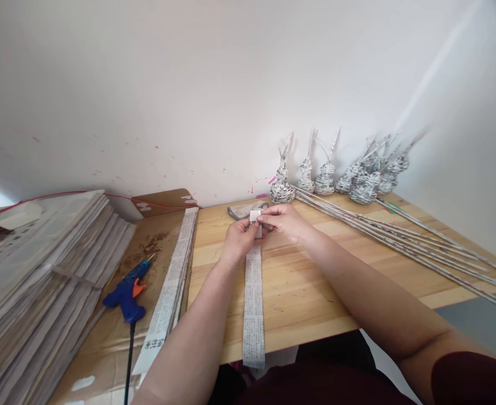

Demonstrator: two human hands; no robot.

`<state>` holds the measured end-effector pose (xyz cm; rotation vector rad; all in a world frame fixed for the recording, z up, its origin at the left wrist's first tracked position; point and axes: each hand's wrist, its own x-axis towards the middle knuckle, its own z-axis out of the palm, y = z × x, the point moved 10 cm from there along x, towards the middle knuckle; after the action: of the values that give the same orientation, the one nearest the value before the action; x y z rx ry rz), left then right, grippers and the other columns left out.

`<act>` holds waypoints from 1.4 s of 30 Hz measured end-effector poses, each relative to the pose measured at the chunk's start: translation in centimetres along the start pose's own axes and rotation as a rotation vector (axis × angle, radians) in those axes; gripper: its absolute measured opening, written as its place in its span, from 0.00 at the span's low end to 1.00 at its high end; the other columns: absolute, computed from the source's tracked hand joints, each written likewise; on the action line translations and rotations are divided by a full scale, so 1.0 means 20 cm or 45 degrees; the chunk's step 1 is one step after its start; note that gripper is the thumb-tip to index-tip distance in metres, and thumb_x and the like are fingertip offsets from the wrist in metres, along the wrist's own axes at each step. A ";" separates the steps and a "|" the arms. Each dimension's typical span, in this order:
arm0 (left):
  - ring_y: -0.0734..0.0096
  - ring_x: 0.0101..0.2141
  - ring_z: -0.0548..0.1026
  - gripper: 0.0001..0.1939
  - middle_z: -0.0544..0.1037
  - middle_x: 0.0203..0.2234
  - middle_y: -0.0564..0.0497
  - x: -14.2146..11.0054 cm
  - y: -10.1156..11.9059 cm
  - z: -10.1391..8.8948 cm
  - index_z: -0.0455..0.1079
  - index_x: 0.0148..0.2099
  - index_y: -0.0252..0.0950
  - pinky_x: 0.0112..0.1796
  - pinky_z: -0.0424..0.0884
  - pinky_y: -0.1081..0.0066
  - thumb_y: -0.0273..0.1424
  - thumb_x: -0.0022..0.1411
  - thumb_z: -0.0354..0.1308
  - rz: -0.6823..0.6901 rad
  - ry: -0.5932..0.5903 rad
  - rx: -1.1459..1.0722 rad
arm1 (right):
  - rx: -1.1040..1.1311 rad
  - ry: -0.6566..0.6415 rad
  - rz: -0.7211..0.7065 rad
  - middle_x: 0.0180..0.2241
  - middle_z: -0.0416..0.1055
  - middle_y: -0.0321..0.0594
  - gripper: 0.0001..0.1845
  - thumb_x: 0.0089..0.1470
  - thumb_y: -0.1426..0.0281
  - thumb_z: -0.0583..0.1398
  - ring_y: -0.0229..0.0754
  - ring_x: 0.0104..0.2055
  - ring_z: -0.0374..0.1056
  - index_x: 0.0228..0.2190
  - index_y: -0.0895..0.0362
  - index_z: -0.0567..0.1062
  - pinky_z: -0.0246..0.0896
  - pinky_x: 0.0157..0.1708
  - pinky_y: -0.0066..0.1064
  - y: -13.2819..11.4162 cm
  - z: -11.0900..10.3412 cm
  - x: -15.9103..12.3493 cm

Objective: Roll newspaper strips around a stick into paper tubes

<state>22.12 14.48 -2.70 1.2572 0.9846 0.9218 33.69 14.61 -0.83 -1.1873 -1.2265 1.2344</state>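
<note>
A long newspaper strip (254, 304) lies on the wooden table and runs toward me, its near end reaching past the front edge. Its far end is raised and folded over, with a pale blank patch facing me. My left hand (242, 239) pinches this end from the left, thumb on top. From the right, my right hand (288, 221) grips the same end between thumb and fingers. A grey folded cloth (242, 211) lies just behind my hands, partly hidden by them.
At left are a tall newspaper stack (62, 281), a blue glue gun (125, 292) on cardboard, and a pile of cut strips (174, 270). Several woven paper gourd shapes (282, 188) stand along the wall. Long rolled paper sticks (383, 233) stretch across the right side, past the table edge.
</note>
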 end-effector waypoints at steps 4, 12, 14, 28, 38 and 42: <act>0.67 0.28 0.78 0.10 0.80 0.27 0.46 0.00 0.00 0.00 0.76 0.37 0.32 0.31 0.76 0.69 0.33 0.58 0.58 -0.006 -0.007 0.009 | 0.016 0.004 -0.010 0.16 0.64 0.32 0.16 0.39 0.62 0.68 0.30 0.19 0.55 0.28 0.63 0.78 0.47 0.20 0.26 0.00 0.00 0.00; 0.71 0.26 0.76 0.09 0.81 0.30 0.46 -0.02 0.01 0.03 0.76 0.36 0.32 0.30 0.75 0.71 0.31 0.60 0.55 -0.067 -0.042 -0.013 | 0.048 0.050 0.032 0.16 0.64 0.32 0.16 0.38 0.62 0.68 0.31 0.19 0.57 0.27 0.62 0.78 0.49 0.20 0.26 0.01 -0.01 0.00; 0.71 0.27 0.77 0.09 0.81 0.30 0.46 -0.02 0.01 0.04 0.76 0.36 0.32 0.30 0.75 0.71 0.31 0.60 0.55 -0.066 -0.051 -0.010 | 0.060 0.075 0.042 0.16 0.65 0.32 0.16 0.37 0.63 0.69 0.31 0.19 0.56 0.26 0.61 0.77 0.50 0.20 0.26 0.02 -0.01 -0.01; 0.69 0.28 0.77 0.09 0.80 0.27 0.47 -0.01 0.00 0.05 0.75 0.35 0.31 0.33 0.76 0.66 0.31 0.58 0.57 -0.040 -0.078 -0.014 | 0.105 0.129 0.044 0.18 0.68 0.33 0.19 0.32 0.61 0.72 0.32 0.20 0.60 0.21 0.60 0.73 0.53 0.21 0.27 0.04 -0.01 0.00; 0.68 0.28 0.77 0.08 0.80 0.26 0.48 -0.01 -0.01 0.02 0.76 0.35 0.33 0.32 0.75 0.68 0.32 0.58 0.58 -0.058 -0.012 0.027 | -0.009 0.032 0.009 0.15 0.66 0.33 0.11 0.39 0.65 0.68 0.32 0.19 0.59 0.23 0.61 0.76 0.52 0.21 0.26 -0.01 0.01 -0.02; 0.68 0.27 0.77 0.09 0.80 0.26 0.48 -0.01 -0.01 0.02 0.76 0.36 0.33 0.30 0.75 0.69 0.31 0.60 0.56 -0.084 -0.015 0.041 | -0.060 0.036 0.044 0.16 0.67 0.33 0.08 0.41 0.68 0.66 0.32 0.19 0.60 0.24 0.61 0.76 0.53 0.21 0.26 -0.01 0.01 -0.02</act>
<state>22.46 14.15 -2.91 1.2481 1.0294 0.8498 33.60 14.22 -0.62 -1.2609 -1.2253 1.2160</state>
